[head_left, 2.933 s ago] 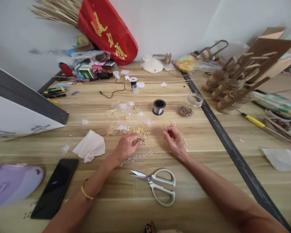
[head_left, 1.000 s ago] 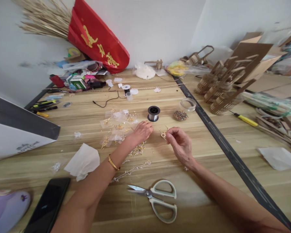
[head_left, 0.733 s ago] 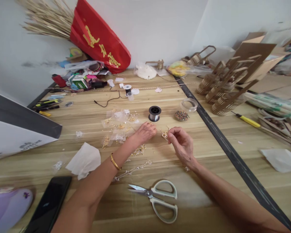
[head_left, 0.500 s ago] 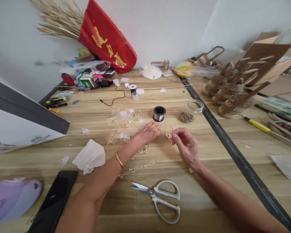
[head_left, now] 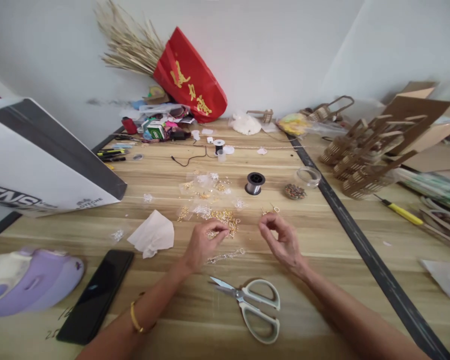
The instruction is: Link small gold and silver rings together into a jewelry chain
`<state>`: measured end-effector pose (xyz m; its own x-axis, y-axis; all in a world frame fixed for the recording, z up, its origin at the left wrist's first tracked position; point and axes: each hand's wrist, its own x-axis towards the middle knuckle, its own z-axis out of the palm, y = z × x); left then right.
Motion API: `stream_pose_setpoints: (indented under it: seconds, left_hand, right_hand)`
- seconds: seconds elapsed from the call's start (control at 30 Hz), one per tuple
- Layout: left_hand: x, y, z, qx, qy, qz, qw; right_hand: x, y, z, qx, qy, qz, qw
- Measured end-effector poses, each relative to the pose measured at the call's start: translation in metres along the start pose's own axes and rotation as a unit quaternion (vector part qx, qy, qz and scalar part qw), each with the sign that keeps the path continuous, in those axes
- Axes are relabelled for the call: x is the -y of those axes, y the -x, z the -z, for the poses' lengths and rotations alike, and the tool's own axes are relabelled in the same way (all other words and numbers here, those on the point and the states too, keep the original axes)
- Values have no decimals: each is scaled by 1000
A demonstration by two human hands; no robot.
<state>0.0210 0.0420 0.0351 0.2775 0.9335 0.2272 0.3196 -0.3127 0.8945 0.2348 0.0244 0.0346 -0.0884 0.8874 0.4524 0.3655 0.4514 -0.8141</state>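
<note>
My left hand (head_left: 206, 241) is over the left edge of a pile of small gold beads (head_left: 225, 218), thumb and fingertips pinched together. Anything between them is too small to make out. To its right, my right hand (head_left: 281, 236) holds thumb and forefinger together just below some gold ring pieces (head_left: 270, 210); what it grips, if anything, is hidden. A beaded chain (head_left: 227, 256) lies below the pile. Nearer to me are scissors (head_left: 240, 295) with their blades slightly apart. A spool of clear wire (head_left: 254, 184) stands beyond the hands.
A dish of mixed beads (head_left: 294, 191) is at the right, beside a clear round lid (head_left: 308, 176). At the left lie a white cloth (head_left: 152, 233) and a black phone (head_left: 95, 296). Woven baskets (head_left: 360, 175) and a yellow-handled tool (head_left: 405, 212) lie farther right.
My left hand has moved left and toward me, away from the spool, uncovering the bead pile. My right hand has shifted slightly toward me. The view has tilted and shifted.
</note>
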Motion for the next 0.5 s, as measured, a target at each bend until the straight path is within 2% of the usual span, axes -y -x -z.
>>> stream_pose_setpoints:
  seconds: [0.07,0.17,0.23,0.3,0.5]
  left_hand:
    - [1,14,8,-15,75,103,992]
    - [4,27,14,-48,168,192,966]
    - [7,31,13,-62,209,209,953]
    - [11,33,11,-72,243,212,944]
    - [29,36,5,-59,306,217,925]
  right_hand:
    - [6,2,-11,46,8,22,999]
    - [14,3,-29,122,-7,61,991]
    - [18,3,-39,147,2,85,985]
    - [20,2,-49,146,-7,76,986]
    - [15,7,-73,104,-75,-25,991]
